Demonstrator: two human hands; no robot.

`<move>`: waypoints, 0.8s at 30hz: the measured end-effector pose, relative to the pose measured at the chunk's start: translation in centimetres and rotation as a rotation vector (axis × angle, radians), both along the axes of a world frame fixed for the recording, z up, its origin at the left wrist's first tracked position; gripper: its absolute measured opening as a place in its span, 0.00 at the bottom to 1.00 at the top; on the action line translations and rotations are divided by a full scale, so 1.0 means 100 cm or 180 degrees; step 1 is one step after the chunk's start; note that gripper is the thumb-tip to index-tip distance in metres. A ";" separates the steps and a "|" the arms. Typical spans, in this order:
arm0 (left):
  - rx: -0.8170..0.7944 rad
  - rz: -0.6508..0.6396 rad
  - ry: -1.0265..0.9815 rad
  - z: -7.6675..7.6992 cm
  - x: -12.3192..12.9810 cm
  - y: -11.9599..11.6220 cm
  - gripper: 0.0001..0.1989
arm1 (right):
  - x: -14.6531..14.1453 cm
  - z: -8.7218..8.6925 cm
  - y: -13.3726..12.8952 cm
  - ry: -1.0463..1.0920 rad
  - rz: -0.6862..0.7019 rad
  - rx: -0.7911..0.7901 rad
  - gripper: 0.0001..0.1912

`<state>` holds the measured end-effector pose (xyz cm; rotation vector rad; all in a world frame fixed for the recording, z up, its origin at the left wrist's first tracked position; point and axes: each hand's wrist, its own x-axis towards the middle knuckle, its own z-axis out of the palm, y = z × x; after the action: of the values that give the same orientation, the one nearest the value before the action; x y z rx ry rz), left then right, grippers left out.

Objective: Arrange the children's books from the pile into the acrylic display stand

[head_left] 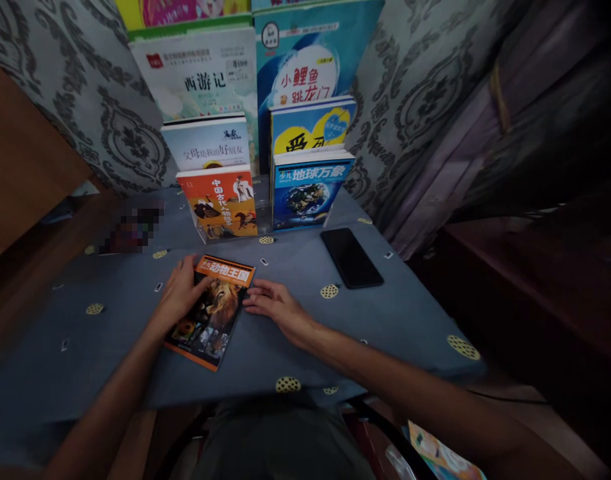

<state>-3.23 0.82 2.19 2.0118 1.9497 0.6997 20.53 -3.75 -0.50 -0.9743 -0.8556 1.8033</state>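
Observation:
A thin book with a lion on its dark cover and orange bands at top and bottom is on the table in front of me, turned slightly. My left hand is at its upper left edge, thumb laid over the cover and the other fingers along the side, closed on that edge. Fingers stretched, my right hand is beside the right edge, its fingertips touching or almost touching the book. It holds nothing.
Several books stand in a clear rack behind, among them an orange book and a blue globe book. A black phone lies to the right on the blue patterned tablecloth. Patterned curtains hang behind. A blurred-out item lies left.

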 end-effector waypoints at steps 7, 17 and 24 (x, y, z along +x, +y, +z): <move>-0.1143 0.0373 -0.2489 0.011 -0.011 0.009 0.29 | -0.006 -0.003 0.011 -0.0233 0.0017 0.0160 0.22; -0.0048 -0.0040 -0.3299 0.049 0.020 -0.007 0.23 | -0.011 0.018 0.020 -0.0820 0.1305 0.0876 0.23; 0.0042 -0.0390 -0.3358 0.042 0.002 -0.004 0.25 | 0.014 0.052 0.034 -0.2646 0.0390 0.3507 0.11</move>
<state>-2.99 0.39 6.43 1.2697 1.1638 1.3606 21.89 -0.34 4.70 -0.8629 -2.1247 0.6651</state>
